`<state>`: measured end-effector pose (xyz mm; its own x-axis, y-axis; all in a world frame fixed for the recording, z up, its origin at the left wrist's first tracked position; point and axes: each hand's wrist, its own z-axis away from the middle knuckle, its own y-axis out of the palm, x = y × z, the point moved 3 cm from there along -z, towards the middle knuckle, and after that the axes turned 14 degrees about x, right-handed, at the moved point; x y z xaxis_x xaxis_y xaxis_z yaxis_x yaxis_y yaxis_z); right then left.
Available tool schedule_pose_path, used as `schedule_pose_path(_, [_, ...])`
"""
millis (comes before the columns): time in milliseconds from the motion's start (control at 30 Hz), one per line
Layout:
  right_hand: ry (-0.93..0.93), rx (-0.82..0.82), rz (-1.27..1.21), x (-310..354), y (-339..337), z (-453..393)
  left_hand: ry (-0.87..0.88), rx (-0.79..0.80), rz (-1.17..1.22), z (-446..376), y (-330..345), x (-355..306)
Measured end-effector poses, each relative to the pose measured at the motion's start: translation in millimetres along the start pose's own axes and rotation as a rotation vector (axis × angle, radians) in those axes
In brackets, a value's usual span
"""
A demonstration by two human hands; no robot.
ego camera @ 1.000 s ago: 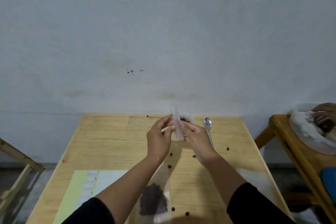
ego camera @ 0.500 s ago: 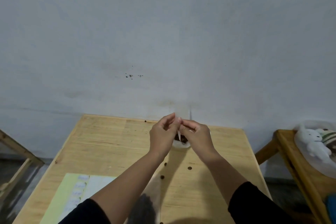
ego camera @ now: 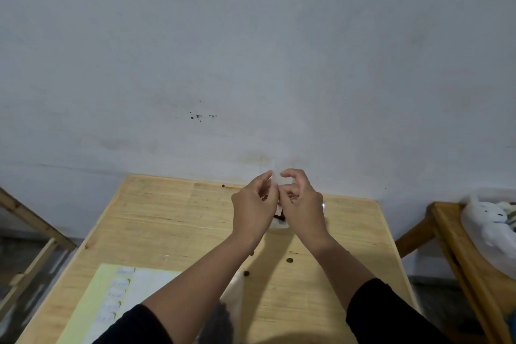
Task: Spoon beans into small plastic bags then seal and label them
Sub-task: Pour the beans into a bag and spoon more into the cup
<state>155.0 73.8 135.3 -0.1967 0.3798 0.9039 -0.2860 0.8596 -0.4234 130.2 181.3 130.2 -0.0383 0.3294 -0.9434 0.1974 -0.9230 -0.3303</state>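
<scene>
Both hands — left hand (ego camera: 255, 205), right hand (ego camera: 303, 204) — pinch a small clear plastic bag (ego camera: 276, 180) at frame centre. Loose beans (ego camera: 290, 260) dot the wooden table (ego camera: 173, 220) below.

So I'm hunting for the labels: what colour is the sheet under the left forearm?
Pale yellow-green with white labels, the label sheet shows best in the head view.

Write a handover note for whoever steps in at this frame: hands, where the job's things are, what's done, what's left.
Left hand and right hand: both pinch a small clear bag above the table's far edge, each grip at its top.
Bean container: under the hands, mostly hidden.
Label sheet: near left corner.
Filled bag: near edge, between the forearms.
Stray beans on the table.
Done: one bag holds beans.
Left: fill, seal and label the held bag; its contents cannot be seen.
</scene>
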Motion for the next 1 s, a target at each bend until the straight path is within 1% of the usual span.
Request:
schedule_pose_path(100, [-0.005,0.002,-0.013,-0.1,-1.1,2.4,0.033,-0.024,-0.096,-0.6,-0.4,-3.0])
schedule_pose_path(167, [0.018,-0.016,0.015,-3.3,-1.5,2.7,0.032,-0.026,-0.097,-0.9,-1.0,-3.4])
schedule_pose_path(300, [0.086,-0.021,-0.026,-8.4,0.8,1.4,0.075,0.016,-0.085,1.9,0.0,-2.7])
schedule_pose_path(467, [0.117,0.052,0.004,-7.8,2.0,0.8,0.099,0.043,-0.175,0.6,-3.6,8.0])
schedule_pose_path(567, [0.169,0.051,0.039,-10.6,5.1,0.0,0.125,0.079,-0.296,-0.4,-2.2,13.7])
schedule_pose_path(667, [0.207,0.034,0.08,-13.6,7.2,0.7,0.131,0.083,-0.375,-2.8,-3.8,20.4])
schedule_pose_path(767, [0.196,0.012,0.165,-13.4,2.7,3.9,0.143,0.048,-0.433,-6.2,-14.8,26.5])
schedule_pose_path(833, [0.181,0.039,0.202,-11.8,2.5,4.9,0.182,0.052,-0.476,-7.4,-18.3,29.1])
schedule_pose_path(900, [0.163,0.063,0.218,-9.1,5.0,3.9,0.265,0.08,-0.449,-6.5,-17.7,31.3])
schedule_pose_path(967, [0.14,0.089,0.25,-8.8,7.6,2.4,0.345,0.156,-0.335,-1.8,-17.4,33.7])
schedule_pose_path(1000, [0.133,0.105,0.273,-9.0,8.4,2.2,0.354,0.212,-0.265,1.0,-18.5,35.8])
